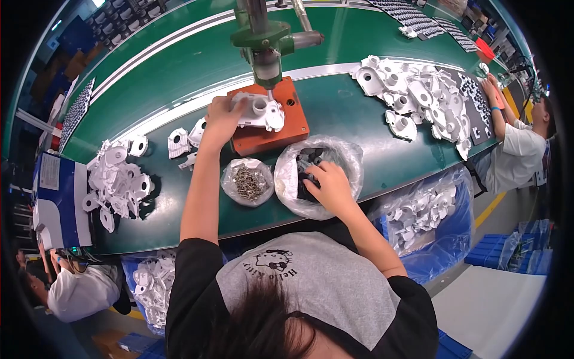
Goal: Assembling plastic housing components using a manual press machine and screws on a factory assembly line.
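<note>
My left hand grips the left end of a white plastic housing, which has a raised round collar. The housing rests on an orange block, beneath the tip of a green press-like tool. My right hand reaches into a clear plastic bag of small black parts. Its fingers are curled in among these parts, and what they pinch is hidden. Just left of that bag, a smaller clear bag holds many metal screws.
White housings form a heap at left and a larger pile at right. A blue-and-white machine stands at the left edge. Below the bench, a lined blue bin holds more white parts. A co-worker sits at far right.
</note>
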The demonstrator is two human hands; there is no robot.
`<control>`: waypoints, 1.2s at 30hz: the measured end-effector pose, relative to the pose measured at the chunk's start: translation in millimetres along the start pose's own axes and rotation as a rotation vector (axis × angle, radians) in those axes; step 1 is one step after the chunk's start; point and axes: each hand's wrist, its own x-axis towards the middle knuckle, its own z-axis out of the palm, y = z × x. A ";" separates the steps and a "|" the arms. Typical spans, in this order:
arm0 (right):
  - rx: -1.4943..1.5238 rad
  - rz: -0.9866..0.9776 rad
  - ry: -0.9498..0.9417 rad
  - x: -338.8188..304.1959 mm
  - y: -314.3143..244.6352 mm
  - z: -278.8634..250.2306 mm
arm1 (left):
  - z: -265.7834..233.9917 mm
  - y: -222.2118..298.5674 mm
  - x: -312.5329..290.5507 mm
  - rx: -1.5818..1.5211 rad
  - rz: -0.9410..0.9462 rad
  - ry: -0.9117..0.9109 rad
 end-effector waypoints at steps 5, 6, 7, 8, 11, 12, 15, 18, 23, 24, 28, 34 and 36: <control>0.009 -0.044 0.035 1.1 0.3 3.1 | 10.4 -11.6 1.4 0.136 -0.150 0.069; 0.032 -0.030 0.045 1.3 0.4 4.0 | 14.4 -7.7 -1.6 0.120 -0.112 0.152; 0.055 -0.017 0.054 1.8 -0.1 4.8 | 16.1 -2.1 -4.8 0.104 -0.074 0.236; 0.055 -0.017 0.052 2.0 -0.7 4.9 | 18.4 -0.6 -3.9 0.103 -0.077 0.235; 0.055 -0.020 0.051 4.3 -3.7 6.3 | 17.0 -4.9 9.0 0.156 0.054 0.310; 0.062 -0.044 0.053 5.0 -3.6 8.7 | 15.9 -17.2 16.7 0.018 0.060 0.200; 0.081 -0.065 0.044 6.4 -3.2 11.1 | 17.2 -33.2 27.0 -0.264 0.076 -0.028; 0.093 -0.050 0.038 5.7 -2.4 10.4 | 22.7 -24.2 19.6 -0.375 0.167 0.049; 0.122 -0.063 0.032 5.1 -5.1 8.4 | 38.0 -31.5 16.6 -0.383 0.196 0.082; 0.130 -0.060 0.026 5.3 -5.6 9.1 | 35.6 -38.9 19.4 -0.398 0.157 -0.019; 0.142 -0.044 0.026 5.8 -6.9 6.2 | 38.2 1.5 -3.3 0.205 0.094 0.302; 0.507 0.188 0.029 19.1 -5.0 -8.3 | 30.5 12.8 -7.1 0.622 0.430 0.294; 0.543 0.201 0.043 29.9 -0.7 -13.7 | 29.6 11.9 -14.0 0.647 0.505 0.304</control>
